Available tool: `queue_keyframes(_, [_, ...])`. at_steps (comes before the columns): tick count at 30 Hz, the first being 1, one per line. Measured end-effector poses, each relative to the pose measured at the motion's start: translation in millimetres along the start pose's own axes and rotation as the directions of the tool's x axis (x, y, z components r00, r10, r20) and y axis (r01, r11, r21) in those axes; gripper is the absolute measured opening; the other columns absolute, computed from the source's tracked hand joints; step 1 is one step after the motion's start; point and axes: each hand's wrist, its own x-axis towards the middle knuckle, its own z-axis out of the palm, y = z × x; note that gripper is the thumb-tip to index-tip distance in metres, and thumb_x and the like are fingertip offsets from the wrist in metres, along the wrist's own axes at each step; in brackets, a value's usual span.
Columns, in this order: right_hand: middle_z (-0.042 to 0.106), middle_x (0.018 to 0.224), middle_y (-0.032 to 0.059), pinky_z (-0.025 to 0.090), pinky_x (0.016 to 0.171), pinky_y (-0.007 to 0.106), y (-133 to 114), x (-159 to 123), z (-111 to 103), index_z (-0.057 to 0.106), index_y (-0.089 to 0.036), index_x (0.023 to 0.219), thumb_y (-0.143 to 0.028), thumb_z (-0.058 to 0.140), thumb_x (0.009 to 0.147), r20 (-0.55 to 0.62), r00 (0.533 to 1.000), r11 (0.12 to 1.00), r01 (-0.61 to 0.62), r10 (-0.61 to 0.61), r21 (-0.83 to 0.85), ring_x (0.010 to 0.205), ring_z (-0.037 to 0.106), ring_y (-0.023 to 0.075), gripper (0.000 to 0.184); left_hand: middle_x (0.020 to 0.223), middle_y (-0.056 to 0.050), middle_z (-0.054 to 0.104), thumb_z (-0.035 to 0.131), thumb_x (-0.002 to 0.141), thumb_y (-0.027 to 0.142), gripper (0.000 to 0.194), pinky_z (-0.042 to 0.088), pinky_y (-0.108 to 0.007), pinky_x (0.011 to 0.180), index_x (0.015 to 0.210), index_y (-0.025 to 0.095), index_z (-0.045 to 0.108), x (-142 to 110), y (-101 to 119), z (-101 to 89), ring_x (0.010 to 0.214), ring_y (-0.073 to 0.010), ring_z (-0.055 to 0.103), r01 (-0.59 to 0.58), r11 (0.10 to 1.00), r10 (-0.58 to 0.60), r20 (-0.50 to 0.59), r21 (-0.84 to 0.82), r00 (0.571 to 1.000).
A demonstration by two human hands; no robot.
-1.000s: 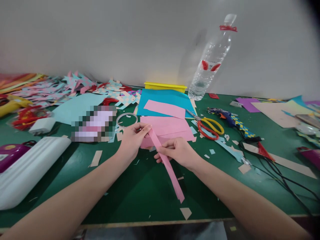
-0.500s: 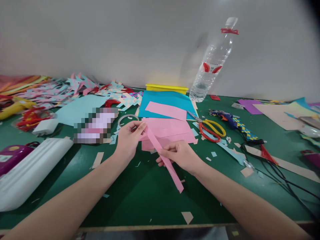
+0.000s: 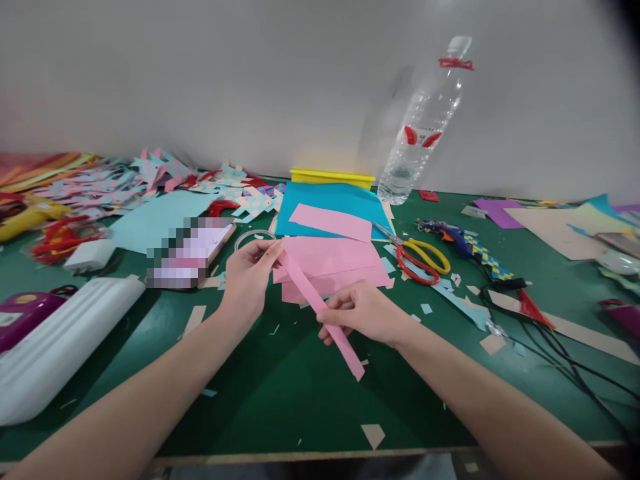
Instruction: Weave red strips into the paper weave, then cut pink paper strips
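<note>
A narrow pink paper strip (image 3: 306, 283) slants between my two hands above the table. My left hand (image 3: 251, 273) pinches its far upper end. Lower along the strip, my right hand (image 3: 357, 312) closes on it between thumb and fingers, and the free end hangs past them toward me. Behind the strip lie pink paper sheets (image 3: 340, 253), partly covered by it. Another pink paper piece (image 3: 330, 221) rests on a blue sheet (image 3: 340, 193). Scissors (image 3: 417, 257) with red and yellow handles lie right of the sheets, blades over the blue sheet's edge.
A tilted water bottle (image 3: 423, 127) leans at the wall. On the left are a phone (image 3: 200, 250), a tape ring (image 3: 253, 237), a white charger (image 3: 90, 255) and a long white object (image 3: 75, 340). Black cables (image 3: 565, 353) and paper scraps (image 3: 373, 435) lie on the green table (image 3: 280, 413).
My right hand has slid slightly down the strip toward its free end. My left hand has shifted a little left, still pinching the far end.
</note>
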Motion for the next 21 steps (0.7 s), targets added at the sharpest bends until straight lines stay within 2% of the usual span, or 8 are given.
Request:
queue_keyframes(6, [0.073,0.073,0.0085,0.057,0.062,0.028,-1,0,-1,0.069,-0.011,0.074,-0.043,0.073,0.069,-0.004,1.000,0.999,0.009,-0.009,-0.037,0.065,0.071,0.0182,0.032,0.073,0.000,0.060,0.077,0.068,0.027,0.014,0.048,-0.022,0.068,0.069,0.017,0.067,6,-4,-2.1,0.068,-0.0102,0.057,0.041,0.984,-0.054,-0.071,-0.175,0.996])
queue_keyframes(9, [0.073,0.071,0.0079,0.057,0.061,0.028,-1,1,2,0.067,-0.011,0.071,-0.043,0.073,0.070,-0.060,0.997,0.999,0.052,-0.051,0.013,0.065,0.070,0.0177,0.032,0.083,-0.002,0.062,0.073,0.073,0.035,0.019,0.050,-0.024,0.070,0.080,0.018,0.067,5,-3,2.1,0.072,-0.0112,0.059,0.147,0.926,-0.151,0.017,-0.348,0.988])
queue_keyframes(11, [0.073,0.071,0.0077,0.057,0.062,0.029,0,2,3,0.067,-0.012,0.070,-0.043,0.073,0.070,-0.086,0.995,0.997,0.063,-0.059,0.048,0.065,0.070,0.0175,0.032,0.089,-0.005,0.063,0.065,0.078,0.044,0.029,0.050,-0.026,0.070,0.087,0.017,0.068,3,0,5.6,0.077,-0.0139,0.060,0.228,0.903,-0.195,0.127,-0.363,0.973])
queue_keyframes(14, [0.073,0.070,0.0073,0.058,0.063,0.029,1,3,5,0.067,-0.012,0.072,-0.041,0.073,0.071,-0.102,0.993,0.995,0.064,-0.055,0.079,0.065,0.070,0.0173,0.030,0.085,-0.007,0.064,0.060,0.081,0.048,0.036,0.050,-0.026,0.067,0.090,0.014,0.068,-7,5,10.1,0.075,-0.0158,0.060,0.273,0.951,-0.216,0.313,-0.148,0.925])
queue_keyframes(16, [0.073,0.069,0.0066,0.058,0.063,0.029,3,4,6,0.067,-0.012,0.074,-0.040,0.073,0.072,-0.108,0.992,0.992,0.075,-0.064,0.099,0.064,0.070,0.0170,0.028,0.075,-0.004,0.064,0.062,0.080,0.045,0.033,0.046,-0.024,0.058,0.090,0.014,0.068,-14,9,12.4,0.065,-0.0141,0.057,0.239,0.963,-0.268,0.450,0.123,0.852])
queue_keyframes(19, [0.073,0.069,0.0060,0.058,0.064,0.029,6,7,8,0.068,-0.012,0.076,-0.040,0.072,0.072,-0.110,0.990,0.988,0.104,-0.092,0.115,0.064,0.070,0.0162,0.029,0.060,-0.002,0.061,0.053,0.086,0.046,0.039,0.036,-0.022,0.049,0.072,0.012,0.067,-24,13,14.8,0.052,-0.0112,0.050,0.037,0.900,-0.338,0.641,0.435,0.689])
queue_keyframes(20, [0.073,0.070,0.0061,0.058,0.065,0.030,8,8,8,0.068,-0.012,0.077,-0.041,0.072,0.072,-0.118,0.988,0.987,0.111,-0.097,0.117,0.064,0.070,0.0162,0.030,0.056,-0.002,0.060,0.048,0.088,0.046,0.044,0.035,-0.022,0.048,0.066,0.012,0.065,-26,13,15.3,0.050,-0.0107,0.048,-0.029,0.875,-0.345,0.666,0.483,0.662])
queue_keyframes(21, [0.073,0.070,0.0065,0.058,0.065,0.030,9,9,9,0.068,-0.012,0.077,-0.042,0.072,0.071,-0.133,0.986,0.986,0.115,-0.099,0.118,0.064,0.070,0.0166,0.031,0.053,-0.002,0.060,0.045,0.090,0.046,0.048,0.034,-0.022,0.048,0.061,0.012,0.064,-27,13,15.6,0.048,-0.0104,0.047,-0.075,0.854,-0.346,0.668,0.516,0.659])
